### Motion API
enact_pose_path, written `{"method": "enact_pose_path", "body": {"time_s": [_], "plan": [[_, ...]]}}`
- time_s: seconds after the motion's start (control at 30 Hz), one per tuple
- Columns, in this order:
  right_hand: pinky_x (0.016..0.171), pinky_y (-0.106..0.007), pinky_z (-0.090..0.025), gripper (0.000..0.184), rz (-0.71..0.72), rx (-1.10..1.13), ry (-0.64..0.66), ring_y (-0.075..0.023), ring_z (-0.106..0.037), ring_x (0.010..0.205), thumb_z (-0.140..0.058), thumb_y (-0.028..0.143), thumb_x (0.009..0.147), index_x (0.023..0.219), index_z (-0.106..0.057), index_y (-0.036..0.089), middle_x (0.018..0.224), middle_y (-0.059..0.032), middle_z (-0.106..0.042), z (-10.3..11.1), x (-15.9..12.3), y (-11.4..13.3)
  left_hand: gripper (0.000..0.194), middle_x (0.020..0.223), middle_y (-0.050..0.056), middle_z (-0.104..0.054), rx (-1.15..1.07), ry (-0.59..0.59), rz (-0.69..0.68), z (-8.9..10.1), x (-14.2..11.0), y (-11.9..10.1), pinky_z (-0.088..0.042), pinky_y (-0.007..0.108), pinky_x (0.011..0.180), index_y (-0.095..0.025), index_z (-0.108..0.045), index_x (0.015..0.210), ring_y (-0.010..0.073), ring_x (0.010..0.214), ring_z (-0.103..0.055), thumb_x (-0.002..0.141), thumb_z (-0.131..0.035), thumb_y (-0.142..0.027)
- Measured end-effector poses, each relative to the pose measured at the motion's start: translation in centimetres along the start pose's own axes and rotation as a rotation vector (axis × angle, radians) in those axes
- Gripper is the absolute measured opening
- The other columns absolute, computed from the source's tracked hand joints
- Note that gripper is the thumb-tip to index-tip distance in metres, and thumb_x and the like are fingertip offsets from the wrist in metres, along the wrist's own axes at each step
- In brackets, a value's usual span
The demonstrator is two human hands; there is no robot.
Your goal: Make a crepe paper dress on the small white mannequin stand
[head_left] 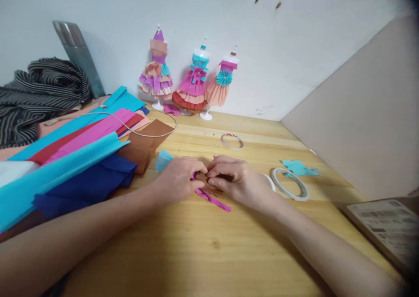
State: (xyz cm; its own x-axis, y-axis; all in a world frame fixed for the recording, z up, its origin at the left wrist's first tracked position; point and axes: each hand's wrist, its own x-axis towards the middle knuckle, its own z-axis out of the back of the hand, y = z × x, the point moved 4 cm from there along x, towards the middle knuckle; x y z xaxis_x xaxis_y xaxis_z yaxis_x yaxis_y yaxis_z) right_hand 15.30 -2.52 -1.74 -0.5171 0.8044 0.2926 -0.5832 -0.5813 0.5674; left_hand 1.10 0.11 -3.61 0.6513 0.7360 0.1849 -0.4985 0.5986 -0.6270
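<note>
Near the middle of the table my left hand (178, 179) and my right hand (237, 181) face each other, fingertips almost meeting. Both pinch a small bunched piece of brown crepe paper (210, 186) between thumbs and fingers. Part of it is hidden by the fingers. A narrow magenta paper strip (214, 200) runs from under my left fingertips and lies out on the wood towards me. Just behind my left hand is a pleated light-blue paper piece (163, 160). A white tape roll (303, 191) lies right of my right wrist, with another white ring (269, 182) partly covered by that hand.
Coloured crepe paper sheets (81, 135) pile up on the left, beside striped cloth (49, 87) and a grey bottle (83, 61). Several small dress forms in paper dresses (197, 81) line the wall. Turquoise scraps (299, 167) and a cardboard box (389, 227) are at right.
</note>
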Motion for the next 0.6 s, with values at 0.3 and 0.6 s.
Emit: {"method": "enact_pose_path", "body": {"time_s": [0.3,0.6], "plan": [[0.078,-0.036,-0.055,0.016,0.138,-0.086,-0.071,-0.017,-0.066,0.075,-0.056,0.011,0.085,0.072,-0.063,0.017,0.078,-0.0069,-0.069,-0.5,-1.1,0.8,0.036,0.097,0.003,-0.071,0.045,0.147,-0.065,2.1,0.5,-0.6,-0.046,0.03,0.081,-0.019,-0.068,0.099,0.0201,0.093,-0.062,0.065,-0.067,-0.009],[0.097,-0.042,-0.05,0.015,0.316,-0.294,-0.086,-0.0145,-0.067,0.079,-0.051,0.009,0.089,0.083,-0.063,0.017,0.086,-0.0067,-0.07,-0.8,-1.9,2.3,0.015,0.072,0.002,-0.068,0.092,0.181,0.008,3.4,0.2,-1.7,-0.044,0.027,0.074,-0.016,-0.071,0.071,0.0158,0.074,-0.059,0.072,-0.059,-0.006]]}}
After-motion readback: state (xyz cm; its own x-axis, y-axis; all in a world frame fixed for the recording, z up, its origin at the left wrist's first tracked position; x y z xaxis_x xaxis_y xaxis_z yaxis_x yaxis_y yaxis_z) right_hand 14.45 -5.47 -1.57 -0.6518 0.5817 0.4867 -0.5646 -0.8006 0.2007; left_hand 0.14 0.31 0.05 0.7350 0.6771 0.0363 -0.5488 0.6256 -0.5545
